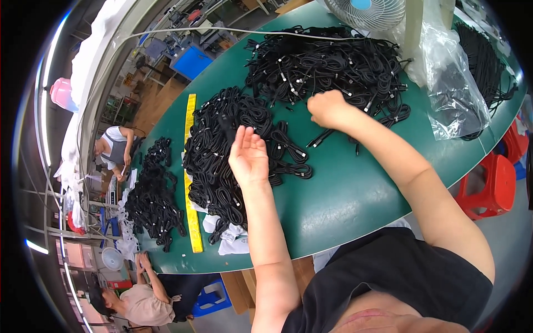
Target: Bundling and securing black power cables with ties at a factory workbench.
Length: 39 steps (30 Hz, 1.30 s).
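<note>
Viewing from the head camera: both bare hands are over a green tabletop point(344, 194) spread with black cables.

Left hand point(249, 158): palm turned up, fingers close together and slightly bent, nothing seen in the palm. It is at the right side of a pile of coiled cables point(208, 152); contact cannot be told. One dark bundle point(226, 122) shows blurred just left of the fingertips.

Right hand point(328, 109): fingers curled into a loose fist, back of the hand toward the camera. Whether anything is gripped inside cannot be told. It lies at the near edge of a heap of loose cables point(327, 61), many with pale metal plugs; a few cable ends show just below the wrist.

Left of the coiled pile, a yellow strip point(194, 222) runs along the tabletop, with small dark marks too fine to read. Beyond it, a further pile of black cables point(155, 205). White plastic point(236, 244) lies at the coiled pile's near end; any print on it is illegible. Far right: a clear plastic bag point(444, 125) and a red stool point(488, 188). Two co-workers are on the left.
</note>
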### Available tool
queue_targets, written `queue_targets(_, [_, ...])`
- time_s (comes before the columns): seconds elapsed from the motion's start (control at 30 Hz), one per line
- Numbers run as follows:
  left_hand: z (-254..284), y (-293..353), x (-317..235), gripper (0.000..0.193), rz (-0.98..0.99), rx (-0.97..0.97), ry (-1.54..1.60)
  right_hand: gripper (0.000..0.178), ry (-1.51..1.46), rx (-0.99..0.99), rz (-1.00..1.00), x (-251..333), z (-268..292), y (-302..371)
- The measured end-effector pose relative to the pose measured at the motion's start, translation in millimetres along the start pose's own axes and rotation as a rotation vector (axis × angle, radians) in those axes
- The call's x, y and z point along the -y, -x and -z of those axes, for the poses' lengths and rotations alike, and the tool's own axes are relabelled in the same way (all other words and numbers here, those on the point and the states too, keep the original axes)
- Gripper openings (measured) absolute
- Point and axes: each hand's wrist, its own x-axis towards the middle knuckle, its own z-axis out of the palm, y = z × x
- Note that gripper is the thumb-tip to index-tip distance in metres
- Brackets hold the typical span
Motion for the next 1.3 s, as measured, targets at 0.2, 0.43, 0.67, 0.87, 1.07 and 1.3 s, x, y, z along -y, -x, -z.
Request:
queue_targets(0.2, [-88.7, 80.1, 8.3, 0.018, -0.263, 0.378, -0.299, 0.029, -0.237, -0.132, -0.045, -4.6, -14.3, -7.9])
queue_targets(0.43, [-119.3, 193.9, 9.7, 0.012, -0.762, 1.142, -0.564, 0.035, -1.451, -0.179, 0.143, 0.4, 13.9, -2.7])
queue_targets(0.67, [-133.7, 199.0, -5.7, 0.011, -0.882, 1.213, -0.625, 0.025, -1.585, -0.190, 0.169, 18.2, 19.0, 7.1])
queue_targets(0.87, [-117.2, 173.7, -8.3, 0.012, -0.789, 1.305, -0.501, 0.024, -1.424, -0.265, 0.126, 13.6, 22.7, 14.3])
queue_targets(1.07, [-90.0, 82.3, 19.6, 0.049, -0.548, 0.229, -0.952, 0.023, -1.501, -0.339, 0.046, 24.9, 28.6, 18.4])
queue_targets(1.3, [-55.0, 40.0, 44.0, 0.034, -0.309, 0.101, -0.862, 0.026, -1.608, -0.100, 0.112, 38.7, 35.5, 27.0])
